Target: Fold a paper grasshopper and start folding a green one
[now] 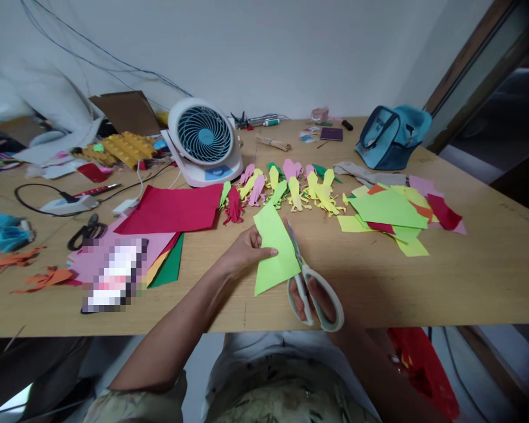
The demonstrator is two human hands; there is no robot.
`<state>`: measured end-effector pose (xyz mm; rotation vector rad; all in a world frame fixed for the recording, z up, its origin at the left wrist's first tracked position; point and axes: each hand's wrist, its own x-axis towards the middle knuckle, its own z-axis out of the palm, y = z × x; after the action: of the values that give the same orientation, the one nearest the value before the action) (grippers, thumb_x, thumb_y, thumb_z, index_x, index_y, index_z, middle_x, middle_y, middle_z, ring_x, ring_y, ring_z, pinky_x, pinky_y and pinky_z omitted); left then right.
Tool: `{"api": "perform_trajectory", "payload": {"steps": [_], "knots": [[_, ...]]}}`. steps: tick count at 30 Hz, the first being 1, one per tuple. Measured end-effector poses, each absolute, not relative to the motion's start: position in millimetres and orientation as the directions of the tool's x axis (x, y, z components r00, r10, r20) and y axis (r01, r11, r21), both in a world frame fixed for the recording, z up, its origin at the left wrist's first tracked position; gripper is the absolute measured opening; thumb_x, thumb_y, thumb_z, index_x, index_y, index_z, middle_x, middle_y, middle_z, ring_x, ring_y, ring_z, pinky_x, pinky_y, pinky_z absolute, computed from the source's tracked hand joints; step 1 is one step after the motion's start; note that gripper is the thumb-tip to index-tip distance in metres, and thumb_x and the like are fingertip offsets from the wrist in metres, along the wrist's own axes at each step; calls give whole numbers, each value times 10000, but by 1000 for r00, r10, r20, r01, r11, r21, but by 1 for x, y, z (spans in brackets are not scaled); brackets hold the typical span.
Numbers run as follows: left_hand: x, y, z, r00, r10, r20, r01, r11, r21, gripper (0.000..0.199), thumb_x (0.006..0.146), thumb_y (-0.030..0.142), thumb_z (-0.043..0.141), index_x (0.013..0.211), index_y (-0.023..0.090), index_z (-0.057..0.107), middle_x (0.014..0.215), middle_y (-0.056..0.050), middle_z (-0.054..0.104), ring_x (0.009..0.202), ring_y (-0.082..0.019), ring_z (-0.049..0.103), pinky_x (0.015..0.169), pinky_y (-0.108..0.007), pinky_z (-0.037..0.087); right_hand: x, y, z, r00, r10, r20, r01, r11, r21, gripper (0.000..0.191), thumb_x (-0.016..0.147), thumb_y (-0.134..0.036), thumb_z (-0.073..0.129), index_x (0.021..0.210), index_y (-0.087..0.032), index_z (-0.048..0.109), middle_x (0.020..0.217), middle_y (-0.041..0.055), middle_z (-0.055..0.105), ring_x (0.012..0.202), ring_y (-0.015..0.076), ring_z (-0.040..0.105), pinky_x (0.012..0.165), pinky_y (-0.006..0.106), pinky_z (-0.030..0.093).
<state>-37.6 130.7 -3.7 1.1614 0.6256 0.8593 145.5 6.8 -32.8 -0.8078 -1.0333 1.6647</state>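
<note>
A light green sheet of paper (275, 252) is pinched between the thumb and fingers of my left hand (249, 252), held above the front of the table. White-handled scissors (328, 302) are in my right hand (317, 296), whose fingers pass through the handle loops. The blades lie along the right edge of the green paper, partly hidden by it. Just beyond the paper, small cut paper shapes (291, 185) in yellow, pink, green and red lie in a cluster.
Left of my hands lie a red sheet (174, 208), a pixelated phone-like object (114, 276) and black-handled scissors (87, 232). A white fan (205, 138) stands behind. Coloured paper pieces (392, 211) are piled at right, near a blue bag (392, 135). The wooden table's edge (467, 314) runs before me.
</note>
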Motion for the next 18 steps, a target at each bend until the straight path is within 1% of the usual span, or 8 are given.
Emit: {"api": "perform_trajectory", "payload": {"steps": [4,7,12,18], "knots": [[-37,130,-2,543,840,17,-267,153,951,596,578,228,928,1070,133,606,900,-69,762,743,-182,729,707,-261,573,146,6,-30,-272,961,-57,-355,-155,-922,435,894,-643,557,831,-219,632,580,-23,511,451,88,421,430,210,286],[-37,129,-1,548,836,10,-267,164,950,587,572,228,930,1053,130,609,873,-64,757,724,-178,724,708,-259,572,147,6,-32,-270,962,-48,-366,-149,-919,413,891,-627,577,842,-222,641,565,-31,501,430,81,404,416,207,272],[-36,127,2,559,829,-5,-236,165,958,601,569,237,932,1062,130,605,896,-75,761,726,-183,719,708,-271,567,147,8,-37,-278,959,-63,-395,-174,-902,439,870,-648,593,907,-221,687,588,-19,525,452,91,442,437,219,311],[-38,124,3,564,825,-28,-207,175,963,575,582,259,930,1045,130,614,913,-79,763,744,-188,720,728,-272,552,146,13,-40,-285,958,-30,-415,-151,-897,426,885,-630,583,939,-224,703,623,-2,563,486,107,476,469,244,342]]}}
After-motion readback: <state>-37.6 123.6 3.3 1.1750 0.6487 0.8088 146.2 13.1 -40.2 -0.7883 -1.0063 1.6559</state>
